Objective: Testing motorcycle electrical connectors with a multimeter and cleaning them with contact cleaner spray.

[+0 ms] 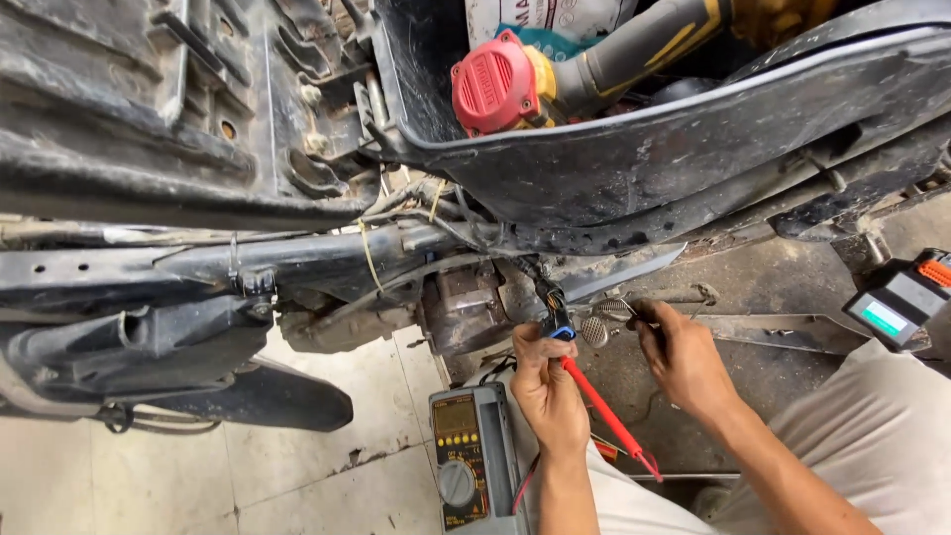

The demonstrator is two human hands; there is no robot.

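Down under the scooter frame (pixel 297 263), both hands meet at a small wire plug (pixel 558 322) hanging from a bundle of wires beside the engine block (pixel 464 309). The left hand (pixel 547 388) is closed around the plug end and a red test probe (pixel 606 414), pinching the probe tip up against the plug. That probe's long axis runs from the plug at 11 o'clock down to its tail at 5 o'clock, crossing the gap between the 2 wrists. The right hand (pixel 682 357) sits just beside it at 3 o'clock, fingers curled narrowly around something thin and dark; whether that is a 2nd probe I cannot tell. The plug lies at 12 o'clock from the left hand, touching its fingertips, and at 9 o'clock from the right hand, so the left is the nearer one.

Counted: 1 red probe in clear view, 1 plug, 2 hands. 1 grey meter (pixel 474 458) with a yellow face and a round dial lies on the tiled floor (pixel 297 476) at 7 o'clock from the left hand, near the forearm. A 2nd small device (pixel 897 302) with a pale screen rests at 3 o'clock, well apart. Up in the open storage tub (pixel 693 129) lies 1 power tool (pixel 555 74) with a red end.
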